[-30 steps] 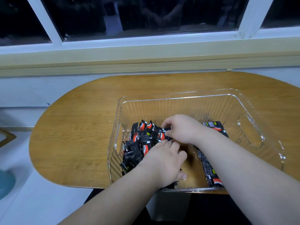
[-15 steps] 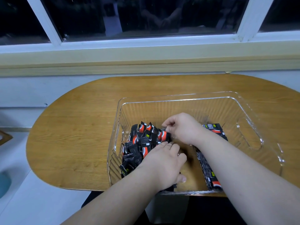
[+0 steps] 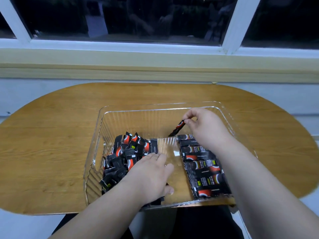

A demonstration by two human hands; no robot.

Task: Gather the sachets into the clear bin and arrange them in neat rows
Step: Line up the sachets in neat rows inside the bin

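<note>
The right hand [image 3: 205, 128] pinches one sachet [image 3: 177, 129] by its upper end between thumb and fingertips, the other fingers curled. The sachet hangs tilted over the far part of the clear bin [image 3: 155, 107], just above the far end of the row [image 3: 202, 168]. That looks like the next free slot, so the hold by one end probably serves to lay the sachet flat in line.

The left hand [image 3: 151, 175] lies with fingers fairly straight on the heap [image 3: 124, 157] along the bin's left wall and grips nothing that I can see. It seems to be pinning the loose sachets back so the bare strip of bin floor between heap and row stays free.

The sachets are small, flat, black packets with a red-and-white swirl and a yellow-green mark. Those in the row overlap neatly along the right wall, from the near edge toward the far one. The bin sits at the near edge of the wooden table [image 3: 51, 135].
</note>
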